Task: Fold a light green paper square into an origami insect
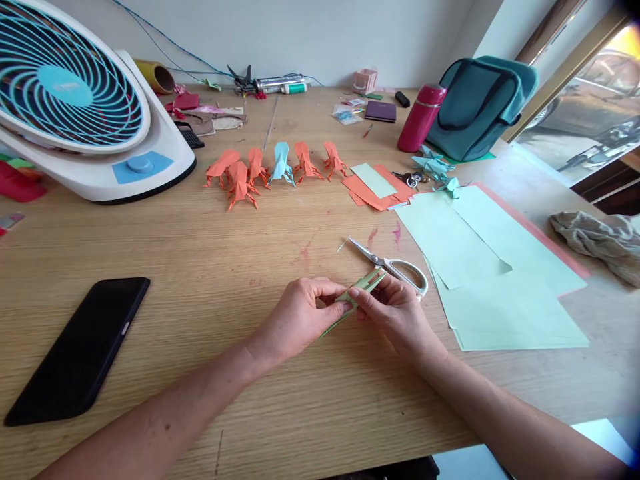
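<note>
My left hand [299, 315] and my right hand [395, 312] meet low over the wooden table [200, 267], both pinched on a narrow folded piece of pale green paper [361, 288]. The paper runs slantwise between my fingers, one thin end pointing down-left, the other up toward the scissors. White-handled scissors [395, 265] lie on the table just behind my right hand. Sheets of pale green paper [495, 267] are stacked to the right of my right hand.
A row of folded orange paper figures [240, 175], with one light blue figure [281, 162], stands further back. A black phone [83, 347] lies at the left. A white and blue fan [75, 100], a red bottle [421, 117], a teal bag [480, 100] and a crumpled cloth [597, 240] ring the table.
</note>
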The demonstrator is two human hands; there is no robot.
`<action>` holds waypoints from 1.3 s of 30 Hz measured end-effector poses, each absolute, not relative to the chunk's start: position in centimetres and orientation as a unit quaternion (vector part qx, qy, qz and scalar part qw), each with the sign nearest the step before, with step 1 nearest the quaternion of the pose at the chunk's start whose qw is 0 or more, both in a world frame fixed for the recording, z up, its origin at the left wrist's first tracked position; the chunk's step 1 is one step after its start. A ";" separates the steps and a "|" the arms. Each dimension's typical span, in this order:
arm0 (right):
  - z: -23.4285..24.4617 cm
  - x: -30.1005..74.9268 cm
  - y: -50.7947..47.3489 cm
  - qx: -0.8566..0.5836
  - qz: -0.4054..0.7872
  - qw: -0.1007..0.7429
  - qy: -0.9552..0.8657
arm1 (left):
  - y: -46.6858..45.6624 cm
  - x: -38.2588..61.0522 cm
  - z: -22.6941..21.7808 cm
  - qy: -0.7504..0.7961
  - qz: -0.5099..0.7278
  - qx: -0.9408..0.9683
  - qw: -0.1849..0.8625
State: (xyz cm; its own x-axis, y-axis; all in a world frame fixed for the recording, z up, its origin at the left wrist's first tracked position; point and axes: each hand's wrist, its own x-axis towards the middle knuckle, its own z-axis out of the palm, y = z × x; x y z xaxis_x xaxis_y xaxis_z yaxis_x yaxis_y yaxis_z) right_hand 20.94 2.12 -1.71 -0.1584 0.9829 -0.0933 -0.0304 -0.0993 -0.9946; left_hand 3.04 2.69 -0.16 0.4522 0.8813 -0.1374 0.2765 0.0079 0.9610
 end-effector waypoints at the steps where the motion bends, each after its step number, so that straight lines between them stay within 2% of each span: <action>1: -1.6 21.1 2.2 -0.472 0.578 0.430 -0.508 | 2.7 3.0 0.0 0.451 0.270 0.643 0.557; 7: -1.2 22.7 2.8 -0.479 0.582 0.376 -0.539 | 3.6 2.0 0.8 0.519 0.227 0.638 0.521; 12: -1.0 23.6 2.6 -0.536 0.418 0.319 -0.660 | 3.4 1.6 1.2 0.528 0.096 0.685 0.492; 15: -0.8 23.6 2.3 -0.533 0.358 0.287 -0.711 | 2.8 1.9 1.6 0.538 0.065 0.710 0.450; 20: -0.6 23.6 2.2 -0.539 0.345 0.280 -0.715 | 2.1 2.3 1.2 0.517 0.089 0.782 0.337; 26: -0.3 23.6 2.2 -0.551 0.316 0.284 -0.718 | 0.7 2.3 -0.2 0.474 0.173 0.813 0.291; 32: -0.5 23.7 2.1 -0.557 0.267 0.277 -0.736 | -1.4 1.7 -1.3 0.372 0.217 0.899 0.077; 39: -0.6 23.9 2.3 -0.524 0.222 0.262 -0.779 | -1.9 1.8 -0.6 0.330 0.187 0.924 -0.048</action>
State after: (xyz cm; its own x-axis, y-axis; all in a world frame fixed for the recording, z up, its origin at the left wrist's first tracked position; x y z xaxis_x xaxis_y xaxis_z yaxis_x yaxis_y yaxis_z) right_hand 23.87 2.27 -0.64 -0.3134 0.9334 0.1748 0.7007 0.3515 -0.6209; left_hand 1.81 -1.86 -0.63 0.7122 0.5921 0.3772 0.6280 -0.7774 0.0346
